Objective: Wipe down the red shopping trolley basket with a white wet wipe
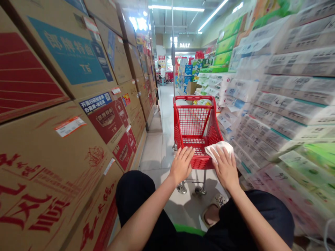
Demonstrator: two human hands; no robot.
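A small red plastic shopping cart (195,120) with a gridded basket and metal legs on wheels stands right in front of my knees. At the near left corner of its basket, my left hand (182,162) grips the rim, fingers laid over the edge and thumb hidden. My right hand (225,164) presses a white cloth (226,145) onto the near right corner, with the fingers on top of it. Part of the cloth sticks out beyond the fingers over the rim.
Stacked cardboard cartons (86,146) wall the left side. On the right, piles of wrapped tissue packs (293,90) lean close. A thin metal pole (173,45) rises behind the cart. Farther down the tiled aisle (167,153), a person (162,72) sits. Something green (190,229) lies beneath me.
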